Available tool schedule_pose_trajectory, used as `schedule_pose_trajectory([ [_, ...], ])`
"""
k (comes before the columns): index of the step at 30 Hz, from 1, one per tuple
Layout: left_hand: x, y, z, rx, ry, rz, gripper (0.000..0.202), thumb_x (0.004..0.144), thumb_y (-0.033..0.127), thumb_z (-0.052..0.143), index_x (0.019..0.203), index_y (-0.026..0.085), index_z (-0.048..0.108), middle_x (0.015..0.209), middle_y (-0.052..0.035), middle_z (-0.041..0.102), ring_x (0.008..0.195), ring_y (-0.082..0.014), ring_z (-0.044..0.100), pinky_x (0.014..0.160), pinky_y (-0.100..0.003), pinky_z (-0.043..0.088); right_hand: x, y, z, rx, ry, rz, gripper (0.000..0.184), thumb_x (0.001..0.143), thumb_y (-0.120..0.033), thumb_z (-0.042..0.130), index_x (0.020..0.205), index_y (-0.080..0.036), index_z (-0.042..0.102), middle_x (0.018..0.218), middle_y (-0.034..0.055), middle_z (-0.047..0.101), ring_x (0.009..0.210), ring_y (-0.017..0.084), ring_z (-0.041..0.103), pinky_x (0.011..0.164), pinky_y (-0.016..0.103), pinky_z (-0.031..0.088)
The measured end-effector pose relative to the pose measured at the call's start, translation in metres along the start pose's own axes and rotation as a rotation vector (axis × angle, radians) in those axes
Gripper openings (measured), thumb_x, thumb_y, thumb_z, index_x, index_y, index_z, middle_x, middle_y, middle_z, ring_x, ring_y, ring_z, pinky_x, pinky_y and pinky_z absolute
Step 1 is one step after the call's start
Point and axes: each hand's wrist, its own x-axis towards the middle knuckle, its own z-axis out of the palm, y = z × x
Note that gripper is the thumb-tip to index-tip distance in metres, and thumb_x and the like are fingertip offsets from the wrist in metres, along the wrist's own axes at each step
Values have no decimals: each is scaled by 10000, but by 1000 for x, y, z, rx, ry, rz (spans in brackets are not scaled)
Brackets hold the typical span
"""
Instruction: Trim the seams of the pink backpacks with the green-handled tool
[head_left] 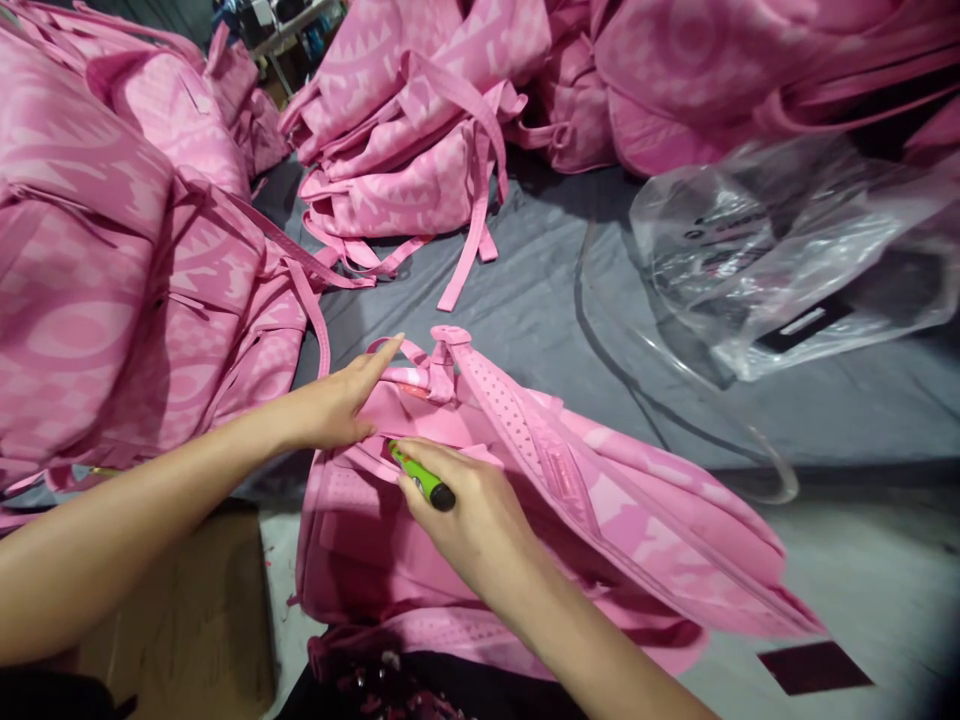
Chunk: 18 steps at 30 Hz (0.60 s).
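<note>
One open pink backpack (pixel 622 510) sits before the wearer, its handle end over the gray cloth-covered table (pixel 540 280) and its lower end past the table edge. The left hand (pixel 337 405) rests on the backpack's handle end with fingers spread; it appears to brace the fabric rather than clasp it. The right hand (pixel 469 495) pinches a green marker (pixel 418 472) between thumb and fingers at the backpack's opening, black end toward the wearer. Contact between tip and fabric cannot be told.

Possible faults and causes:

1. Stray mark. If the tip is bare, slack fabric sliding under the flat left hand could drag it off line.
2. Backpack slip. The overhanging lower end could pull the handle end off the table, since light palm pressure seems the main restraint.
3. Finger contact. The marker points toward the left hand; an overshoot could reach its thumb.
4. Obstruction. The perforated shoulder strap (pixel 514 410), along the backpack's upper side, could fold over the opening.
5. Snagging. The clear tubing (pixel 679 362), right of the backpack, could catch if the backpack swings that way.
</note>
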Motion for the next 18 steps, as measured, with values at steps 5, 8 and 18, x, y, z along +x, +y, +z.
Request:
schedule_pose_trajectory([
  [5,0,15,1,59,3,-90,1100,767,110,600,1557,263,-150,1641,-169,150,1448,-285,363,1036,-346,464,-11,-3,-29,-146,67,6,263,896,-201,560,1112,-226,709,1105,43,753,954,211,729,872,374,591],
  [8,-1,25,2,116,12,-136,1091,763,81,558,1548,260,-178,1648,-160,115,1394,-264,444,963,-302,494,-25,-8,-64,-239,163,-58,223,905,-221,546,1075,-261,685,1142,60,729,1036,239,698,909,412,570],
  [18,-1,33,2,145,1,-184,1107,732,34,530,1545,259,-187,1651,-162,100,1208,-263,613,818,-286,517,49,-28,-41,-1132,-369,24,190,900,-302,634,979,-135,679,895,151,731,703,267,713,565,318,466],
])
